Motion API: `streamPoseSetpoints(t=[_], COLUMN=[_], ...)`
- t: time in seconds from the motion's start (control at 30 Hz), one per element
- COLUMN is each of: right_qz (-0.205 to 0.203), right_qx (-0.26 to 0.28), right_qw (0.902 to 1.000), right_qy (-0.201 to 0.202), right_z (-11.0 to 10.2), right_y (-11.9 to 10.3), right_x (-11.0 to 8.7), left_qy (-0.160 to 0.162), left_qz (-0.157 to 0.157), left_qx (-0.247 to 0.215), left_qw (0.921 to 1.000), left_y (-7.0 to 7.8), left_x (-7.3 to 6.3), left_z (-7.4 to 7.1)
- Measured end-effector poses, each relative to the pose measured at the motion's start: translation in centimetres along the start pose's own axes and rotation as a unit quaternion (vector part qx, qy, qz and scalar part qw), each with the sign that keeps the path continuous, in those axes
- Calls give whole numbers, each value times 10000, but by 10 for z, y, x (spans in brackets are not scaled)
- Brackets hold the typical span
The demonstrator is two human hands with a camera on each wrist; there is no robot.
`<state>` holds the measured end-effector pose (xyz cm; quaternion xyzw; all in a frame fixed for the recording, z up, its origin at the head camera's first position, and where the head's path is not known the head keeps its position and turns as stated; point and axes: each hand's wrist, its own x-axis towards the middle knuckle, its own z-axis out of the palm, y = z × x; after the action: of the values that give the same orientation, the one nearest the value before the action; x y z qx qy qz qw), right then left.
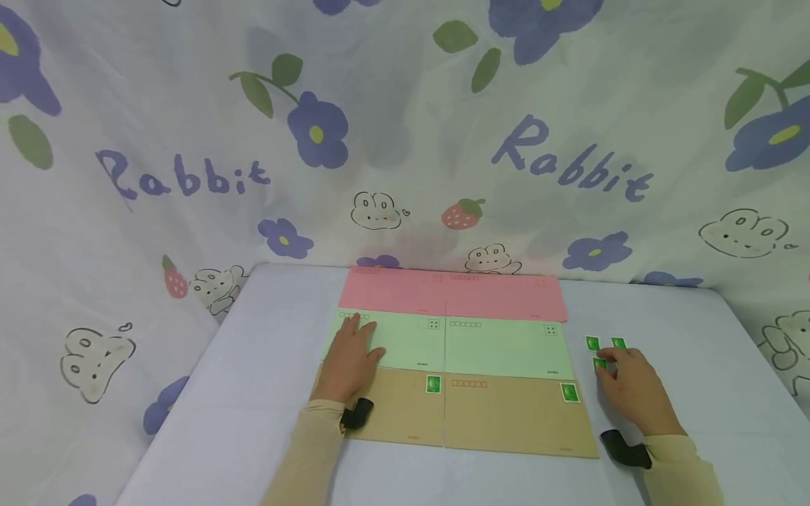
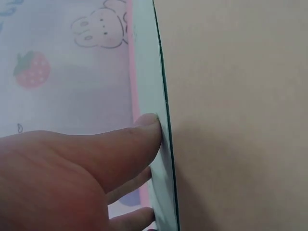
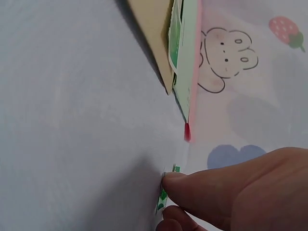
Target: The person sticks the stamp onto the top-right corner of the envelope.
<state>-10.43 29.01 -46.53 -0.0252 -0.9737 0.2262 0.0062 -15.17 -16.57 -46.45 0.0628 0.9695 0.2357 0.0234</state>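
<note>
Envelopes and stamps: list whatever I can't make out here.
Head view: upper left corner of the left brown envelope, hidden by the left hand.
Head view: part of the stamp covered by the right hand.
Head view: bottom print on the right brown envelope, too small.

Purple lettering [image 1: 572, 167] is spelling "Rabbit" twice across the patterned cloth [image 1: 405, 105]. Tiny print [image 1: 566, 449] is showing near the lower right corners of the envelopes [image 1: 506, 418], appearing too small to read.
</note>
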Motion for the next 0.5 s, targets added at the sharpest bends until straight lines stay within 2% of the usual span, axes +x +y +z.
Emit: streamPoseSetpoints(t=[0.17, 0.5], right_qz=[-25, -99], right_qx=[-41, -48], right_qw=[9999, 9999], right_qy=[145, 129], right_z=[0, -1], right_y=[-1, -3], right_x=[-1, -1], left_qy=[-1, 61], left_qz=[-2, 82], left_qx=[-38, 61], left_qw=[10000, 9999], left_y=[3, 4], left_x=[-2, -3], left_z=[-1, -2])
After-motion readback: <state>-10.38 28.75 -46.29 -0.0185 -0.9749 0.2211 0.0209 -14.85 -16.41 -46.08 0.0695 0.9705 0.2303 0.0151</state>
